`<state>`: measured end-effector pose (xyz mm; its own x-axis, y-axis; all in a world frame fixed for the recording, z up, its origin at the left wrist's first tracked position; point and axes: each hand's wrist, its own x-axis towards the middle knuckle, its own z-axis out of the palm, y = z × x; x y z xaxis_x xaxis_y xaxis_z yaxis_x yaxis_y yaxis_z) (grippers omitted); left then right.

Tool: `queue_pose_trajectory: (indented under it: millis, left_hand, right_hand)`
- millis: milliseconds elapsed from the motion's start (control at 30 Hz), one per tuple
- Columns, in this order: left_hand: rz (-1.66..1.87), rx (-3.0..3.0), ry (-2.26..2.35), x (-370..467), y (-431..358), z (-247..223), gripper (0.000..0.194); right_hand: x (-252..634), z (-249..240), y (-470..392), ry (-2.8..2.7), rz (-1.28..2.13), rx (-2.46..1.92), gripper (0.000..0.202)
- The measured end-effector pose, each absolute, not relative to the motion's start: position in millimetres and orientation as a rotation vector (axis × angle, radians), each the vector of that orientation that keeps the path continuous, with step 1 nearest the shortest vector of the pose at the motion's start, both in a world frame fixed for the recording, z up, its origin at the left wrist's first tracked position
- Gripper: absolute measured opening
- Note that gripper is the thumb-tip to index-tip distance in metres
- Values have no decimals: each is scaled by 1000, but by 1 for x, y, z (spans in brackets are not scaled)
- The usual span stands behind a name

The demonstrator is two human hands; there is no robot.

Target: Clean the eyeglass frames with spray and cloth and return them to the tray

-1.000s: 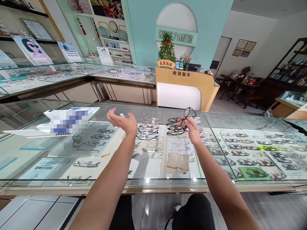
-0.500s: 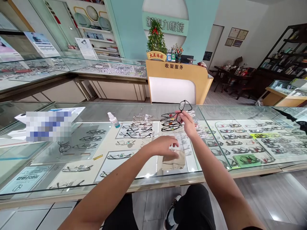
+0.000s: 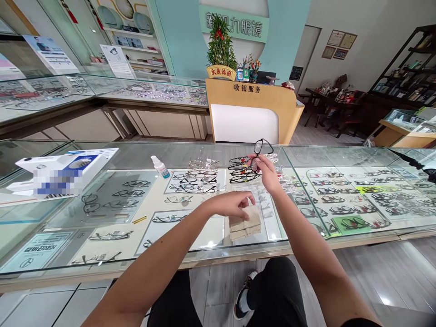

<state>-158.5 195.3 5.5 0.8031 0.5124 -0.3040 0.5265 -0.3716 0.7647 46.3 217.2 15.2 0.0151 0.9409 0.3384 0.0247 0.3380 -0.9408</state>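
Note:
Black-framed eyeglasses [image 3: 264, 146] are held up above the glass counter, my right hand [image 3: 267, 172] closed on them with one lens by the fingers. Lower and to the left, my left hand [image 3: 235, 203] has its fingers bent over a folded beige cleaning cloth [image 3: 245, 227], gripping its upper edge between thumb and fingers. Part of the cloth is hidden by that hand. Beyond the hands, several dark glasses [image 3: 243, 178] lie in a column, close to my right hand. A white spray bottle [image 3: 160, 167] stands on the counter to the left.
The glass display counter [image 3: 204, 255] runs across in front of me, with rows of glasses [image 3: 352, 209] to the right. White boxes [image 3: 91, 165] lie at the left end. A wooden cashier desk [image 3: 250, 95] with a plant [image 3: 220, 47] stands beyond.
My left hand's fingers have closed on the cloth, which has shifted and looks slightly lifted. The right hand still holds the eyeglasses in nearly the same place. The view has tilted slightly.

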Motion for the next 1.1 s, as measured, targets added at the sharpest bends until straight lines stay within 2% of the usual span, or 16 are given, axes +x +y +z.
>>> queue_pose_trajectory:
  millis: [133, 333, 433, 567, 867, 967, 1100]
  left_hand:
    - [143, 1878, 775, -174, 210, 11, 54]
    - [609, 1564, 815, -187, 223, 19, 50]
    - [806, 1356, 836, -191, 227, 20, 59]
    - [947, 1178, 807, -193, 233, 20, 69]
    - [1206, 891, 784, -188, 242, 15, 78]
    - [1249, 768, 764, -188, 247, 11, 70]
    - [1180, 768, 690, -188, 250, 9, 42]
  right_hand:
    - [47, 15, 217, -1380, 888, -974, 35]
    - [46, 16, 214, -1383, 897, -969, 32]
    - [46, 17, 213, -1376, 945, -956, 31]
    - [45, 18, 209, -1375, 1031, -899, 32]
    - [44, 18, 207, -1464, 1110, -840, 32]
    - [44, 18, 206, -1465, 1121, -855, 31]
    - [42, 19, 204, -1473, 1141, -861, 32]
